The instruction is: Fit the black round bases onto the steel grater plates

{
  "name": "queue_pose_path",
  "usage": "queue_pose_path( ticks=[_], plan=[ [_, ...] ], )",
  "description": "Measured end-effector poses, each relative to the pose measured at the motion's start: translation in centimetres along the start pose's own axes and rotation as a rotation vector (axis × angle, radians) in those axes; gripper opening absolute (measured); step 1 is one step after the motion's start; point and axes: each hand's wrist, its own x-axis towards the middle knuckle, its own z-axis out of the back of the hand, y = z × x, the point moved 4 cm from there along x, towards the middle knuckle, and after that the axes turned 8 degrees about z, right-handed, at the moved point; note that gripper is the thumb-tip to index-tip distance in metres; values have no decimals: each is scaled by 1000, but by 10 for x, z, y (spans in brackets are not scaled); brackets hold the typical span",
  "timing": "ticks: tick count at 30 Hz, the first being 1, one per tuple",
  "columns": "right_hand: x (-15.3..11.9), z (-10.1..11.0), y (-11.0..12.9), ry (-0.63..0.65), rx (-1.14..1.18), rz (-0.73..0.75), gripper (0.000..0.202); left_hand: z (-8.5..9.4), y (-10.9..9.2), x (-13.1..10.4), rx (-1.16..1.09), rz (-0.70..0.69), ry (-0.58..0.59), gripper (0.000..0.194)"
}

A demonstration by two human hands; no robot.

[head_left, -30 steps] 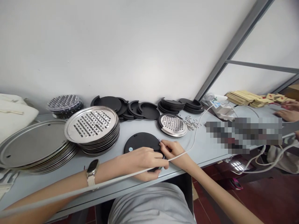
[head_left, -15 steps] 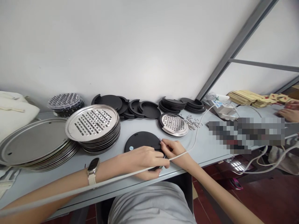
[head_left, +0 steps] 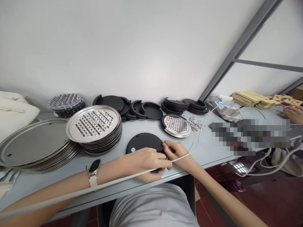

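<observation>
In front of me on the table lies a black round disc (head_left: 145,140) with a small pale blue sticker, its near part covered by my hands. My left hand (head_left: 149,162), a watch above its wrist, curls over the disc's near side and grips it. My right hand (head_left: 176,153) pinches at the right rim. A small shiny bit shows at those fingertips, too small to name. A thin white cable (head_left: 139,174) runs across in front of my left hand. Just beyond, a round metal grater plate (head_left: 176,125) sits in a black holder.
Left stand stacks of slotted round metal plates (head_left: 94,124) and plain metal plates (head_left: 35,142), with spiked discs (head_left: 65,102) behind. Black round holders (head_left: 151,111) line the wall. Small metal clips (head_left: 195,123) lie right. Farther right are wooden pieces (head_left: 251,98) and another person's hand (head_left: 294,113).
My hands and the black disc have hardly moved. At the far right, the other person's hand has shifted slightly and more wooden pieces show beside it.
</observation>
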Motion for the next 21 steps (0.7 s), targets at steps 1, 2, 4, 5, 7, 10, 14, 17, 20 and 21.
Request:
queue_pose_path(
  ticks=[1,2,4,5,7,10,14,17,20,21],
  plan=[
    [0,0,0,-1,-2,1,34,0,0,0,-1,0,-2,9],
    [0,0,0,0,-5,2,34,0,0,0,-4,-1,-3,9],
    [0,0,0,0,-9,3,35,0,0,0,-14,-3,-1,8],
    [0,0,0,1,-9,4,35,0,0,0,-18,-3,2,8],
    [0,0,0,4,-6,6,35,0,0,-1,-23,-3,7,8],
    [0,0,0,8,-8,4,34,-1,1,0,-20,-2,8,8],
    [0,0,0,10,-17,5,34,-2,1,0,-21,-10,11,8],
    [0,1,1,10,-21,3,33,-2,1,0,-16,-8,12,9],
    [0,1,1,10,-24,0,33,-1,1,0,-16,-6,8,8],
    [0,1,1,9,-23,-1,33,-1,0,0,-19,-8,8,8]
  ],
)
